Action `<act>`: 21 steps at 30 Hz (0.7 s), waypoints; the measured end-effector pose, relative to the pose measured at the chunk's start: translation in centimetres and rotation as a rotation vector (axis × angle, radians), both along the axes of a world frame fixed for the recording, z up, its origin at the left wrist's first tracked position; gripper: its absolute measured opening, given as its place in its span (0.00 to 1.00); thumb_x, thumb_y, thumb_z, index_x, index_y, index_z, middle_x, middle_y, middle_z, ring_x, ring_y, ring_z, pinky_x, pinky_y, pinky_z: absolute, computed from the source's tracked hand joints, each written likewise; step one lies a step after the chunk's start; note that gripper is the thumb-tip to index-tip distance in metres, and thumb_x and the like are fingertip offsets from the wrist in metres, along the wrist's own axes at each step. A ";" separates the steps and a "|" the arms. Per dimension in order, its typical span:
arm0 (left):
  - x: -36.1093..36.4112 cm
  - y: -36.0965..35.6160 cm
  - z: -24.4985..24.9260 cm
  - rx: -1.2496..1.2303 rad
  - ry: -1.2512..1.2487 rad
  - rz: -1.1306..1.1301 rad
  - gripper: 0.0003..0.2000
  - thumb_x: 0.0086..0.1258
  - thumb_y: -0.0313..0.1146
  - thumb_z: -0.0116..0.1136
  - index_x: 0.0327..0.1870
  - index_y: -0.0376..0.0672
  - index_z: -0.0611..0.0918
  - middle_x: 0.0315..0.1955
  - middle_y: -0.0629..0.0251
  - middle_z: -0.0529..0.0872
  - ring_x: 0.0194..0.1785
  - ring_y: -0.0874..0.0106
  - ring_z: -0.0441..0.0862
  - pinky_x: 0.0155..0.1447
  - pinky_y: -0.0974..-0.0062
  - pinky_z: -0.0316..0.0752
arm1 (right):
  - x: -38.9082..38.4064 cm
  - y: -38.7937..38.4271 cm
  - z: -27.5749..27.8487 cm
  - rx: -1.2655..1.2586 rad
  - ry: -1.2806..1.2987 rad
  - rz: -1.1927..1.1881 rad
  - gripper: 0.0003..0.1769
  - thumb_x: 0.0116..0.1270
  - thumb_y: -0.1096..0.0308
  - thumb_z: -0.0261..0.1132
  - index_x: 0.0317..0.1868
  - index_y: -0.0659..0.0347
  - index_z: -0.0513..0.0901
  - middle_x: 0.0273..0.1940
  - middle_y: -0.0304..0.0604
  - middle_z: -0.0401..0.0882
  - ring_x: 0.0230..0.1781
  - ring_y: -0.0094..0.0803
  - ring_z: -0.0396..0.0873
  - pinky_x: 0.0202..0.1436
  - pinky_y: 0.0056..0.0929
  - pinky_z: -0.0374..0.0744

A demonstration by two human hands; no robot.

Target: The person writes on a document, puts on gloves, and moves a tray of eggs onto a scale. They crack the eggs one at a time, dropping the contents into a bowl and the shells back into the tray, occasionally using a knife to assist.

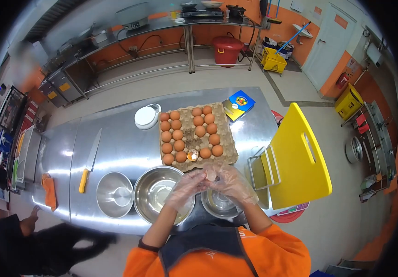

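**While both hands pinch one egg, three bowls sit below the grip**

Where the two hands meet, the left hand (pixel 186 187) and the right hand (pixel 234 183), both in clear plastic gloves, close their fingertips on a pale egg (pixel 211 173). The egg is held between them above the near edge of the bench (pixel 120 121), so each grip is pressed on its shell.

Directly under the grip, mostly hidden by the right hand, stands a small steel bowl (pixel 220 206). Something glassy glints in it, but I cannot tell what it holds. Just left of the grip, partly under the left hand, sits a large steel bowl (pixel 155 193), its inside bright with reflections and its contents unclear. Further left of the grip, touching or nearly touching the large one, is another small bowl (pixel 115 194) that shows bare metal inside.

Just beyond the grip lies a cardboard egg tray (pixel 227 154) with many brown eggs (pixel 177 135) in its cups. In the cup nearest the grip rests a broken shell (pixel 192 156) showing orange-yellow inside.

Right of the grip, a yellow cutting board (pixel 298 157) stands on edge in a wire rack (pixel 262 167). Far left of the grip lie a knife (pixel 90 159) with a yellow handle and, past it, an orange cloth (pixel 49 190).

Beyond the tray, a white scale (pixel 146 116) sits at its left corner and a blue box (pixel 238 105) at its right.
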State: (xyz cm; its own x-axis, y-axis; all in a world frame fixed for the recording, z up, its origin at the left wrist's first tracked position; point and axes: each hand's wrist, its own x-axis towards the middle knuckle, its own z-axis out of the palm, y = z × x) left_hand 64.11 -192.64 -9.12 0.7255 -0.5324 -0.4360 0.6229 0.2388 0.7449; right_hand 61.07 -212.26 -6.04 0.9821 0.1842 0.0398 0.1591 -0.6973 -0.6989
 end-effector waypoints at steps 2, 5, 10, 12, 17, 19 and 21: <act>0.4 -0.7 -0.6 0.084 -0.033 -0.024 0.18 0.73 0.41 0.61 0.56 0.39 0.79 0.43 0.65 0.87 0.43 0.79 0.84 0.50 0.81 0.79 | 0.8 -1.0 0.2 0.197 -0.009 0.027 0.26 0.61 0.60 0.70 0.58 0.60 0.79 0.52 0.53 0.81 0.53 0.48 0.79 0.60 0.41 0.76; 0.8 -0.9 -0.7 0.075 -0.067 0.068 0.20 0.73 0.40 0.61 0.59 0.38 0.77 0.45 0.63 0.86 0.40 0.80 0.82 0.48 0.82 0.79 | 2.6 -3.0 0.4 0.187 -0.075 -0.171 0.20 0.60 0.64 0.68 0.53 0.60 0.81 0.49 0.53 0.82 0.48 0.50 0.81 0.55 0.41 0.78; 1.0 -0.4 0.2 0.034 -0.092 0.186 0.17 0.74 0.37 0.60 0.59 0.39 0.78 0.49 0.55 0.86 0.41 0.78 0.84 0.49 0.82 0.80 | 8.0 -5.8 -2.2 0.003 -0.149 -0.273 0.19 0.58 0.68 0.67 0.51 0.60 0.82 0.48 0.53 0.82 0.47 0.49 0.82 0.53 0.41 0.79; 0.7 0.1 1.0 0.034 -0.077 0.213 0.16 0.75 0.35 0.59 0.59 0.38 0.78 0.50 0.52 0.85 0.43 0.76 0.84 0.50 0.81 0.81 | 9.7 -5.7 -2.3 0.005 -0.183 -0.256 0.19 0.57 0.69 0.67 0.51 0.59 0.82 0.48 0.53 0.82 0.47 0.49 0.82 0.53 0.41 0.79; 0.3 1.5 0.3 -0.053 -0.055 0.305 0.16 0.73 0.33 0.61 0.59 0.38 0.78 0.49 0.52 0.85 0.43 0.76 0.85 0.49 0.80 0.82 | 13.1 -2.2 -4.1 0.055 -0.228 -0.122 0.21 0.56 0.67 0.68 0.52 0.58 0.82 0.48 0.52 0.83 0.49 0.49 0.81 0.55 0.40 0.78; 0.2 2.2 0.8 -0.070 -0.049 0.351 0.16 0.73 0.32 0.61 0.58 0.37 0.79 0.49 0.51 0.85 0.43 0.75 0.85 0.49 0.80 0.82 | 14.0 -1.1 -5.4 0.028 -0.241 -0.099 0.21 0.56 0.67 0.69 0.52 0.59 0.82 0.48 0.53 0.82 0.50 0.49 0.80 0.57 0.40 0.77; 0.1 2.9 1.1 -0.038 -0.036 0.435 0.15 0.73 0.32 0.61 0.58 0.37 0.79 0.49 0.51 0.85 0.43 0.74 0.86 0.49 0.80 0.83 | 14.5 -0.2 -6.6 0.000 -0.257 -0.080 0.21 0.56 0.66 0.70 0.51 0.61 0.82 0.48 0.54 0.82 0.52 0.48 0.80 0.59 0.41 0.75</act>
State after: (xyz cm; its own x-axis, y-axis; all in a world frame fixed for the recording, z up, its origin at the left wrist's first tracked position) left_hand 64.21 -189.71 -7.97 0.9000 -0.1887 -0.3928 0.4323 0.5009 0.7498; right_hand 75.56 -212.45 -12.61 0.9510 0.1068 0.2902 0.2763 -0.7147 -0.6426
